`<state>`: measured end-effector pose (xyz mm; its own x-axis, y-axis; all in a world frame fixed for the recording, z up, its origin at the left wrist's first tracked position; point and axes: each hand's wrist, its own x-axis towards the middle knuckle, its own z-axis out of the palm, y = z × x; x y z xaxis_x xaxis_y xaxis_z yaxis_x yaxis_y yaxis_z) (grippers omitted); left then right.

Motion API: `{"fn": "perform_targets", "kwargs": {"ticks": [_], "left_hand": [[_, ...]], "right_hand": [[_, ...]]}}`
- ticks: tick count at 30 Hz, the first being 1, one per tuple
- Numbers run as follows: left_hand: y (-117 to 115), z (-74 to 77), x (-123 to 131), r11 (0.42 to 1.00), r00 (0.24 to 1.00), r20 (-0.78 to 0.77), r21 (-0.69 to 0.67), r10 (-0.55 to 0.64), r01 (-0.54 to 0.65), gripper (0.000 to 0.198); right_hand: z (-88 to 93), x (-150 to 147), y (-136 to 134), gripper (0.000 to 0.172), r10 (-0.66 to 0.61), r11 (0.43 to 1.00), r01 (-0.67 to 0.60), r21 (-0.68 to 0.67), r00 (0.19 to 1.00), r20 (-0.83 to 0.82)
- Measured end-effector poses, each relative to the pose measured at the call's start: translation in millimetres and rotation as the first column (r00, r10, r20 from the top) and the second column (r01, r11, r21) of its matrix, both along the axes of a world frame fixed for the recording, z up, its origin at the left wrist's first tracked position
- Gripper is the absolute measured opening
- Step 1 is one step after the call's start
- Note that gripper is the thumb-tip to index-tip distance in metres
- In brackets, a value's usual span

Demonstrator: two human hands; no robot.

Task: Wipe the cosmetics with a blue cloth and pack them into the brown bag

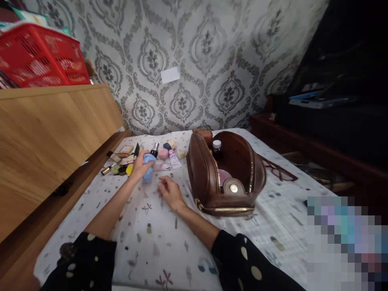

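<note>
My left hand (140, 166) is closed around a light blue item (148, 166), slightly blurred, its exact kind unclear. It is above the sheet at the near edge of a group of cosmetics. Close to it lie a pink-and-white tube (174, 159), a round pink item (163, 153), a dark bottle with a silver top (155, 150) and a yellow round item (129, 169). My right hand (172, 194) holds nothing, its fingers loosely bent and apart. To its right stands a brown leather bag (201, 178), unzipped, with a white-capped bottle (216, 144) and something pink (223, 176) inside.
A patterned white sheet (157, 246) covers the surface. Brown-framed glasses (280, 173) lie right of the bag. A wooden panel (57, 133) bounds the left, with a red basket (45, 56) above. The papered wall (209, 81) closes the back.
</note>
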<state>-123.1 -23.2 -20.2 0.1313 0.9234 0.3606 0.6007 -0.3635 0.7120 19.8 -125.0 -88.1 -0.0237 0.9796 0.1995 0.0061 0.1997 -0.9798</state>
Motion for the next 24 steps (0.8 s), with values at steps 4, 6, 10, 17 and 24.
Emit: {"fn": "perform_targets", "kwargs": {"ticks": [4,6,10,17,24], "left_hand": [[-58.2,-7.2,-6.9,0.986,0.979,0.145,-0.067,-0.140,0.151,0.047],[-81.8,-6.8,-12.4,0.949,0.950,0.138,-0.112,-0.280,0.296,0.045],[-100.2,-3.0,-29.3,0.896,0.921,0.117,-0.213,-0.372,0.389,0.039],[-101.4,6.3,-31.4,0.989,0.992,0.008,0.075,-0.127,0.126,0.035],[-111.2,-19.1,11.2,0.926,0.842,-0.490,0.163,-0.224,0.342,0.034]], "right_hand": [[4.1,6.5,4.4,0.032,-0.104,0.994,0.100,-0.041,0.987,-0.119],[7.3,10.7,5.1,0.035,-0.165,0.986,0.157,-0.058,0.969,-0.185],[13.1,18.8,1.4,0.036,-0.205,0.978,0.186,-0.095,0.942,-0.267],[17.2,25.9,-11.5,0.038,-0.151,0.983,0.109,-0.146,0.938,-0.312],[17.0,27.8,-18.4,0.043,-0.112,0.990,0.070,-0.121,0.915,-0.387]]}}
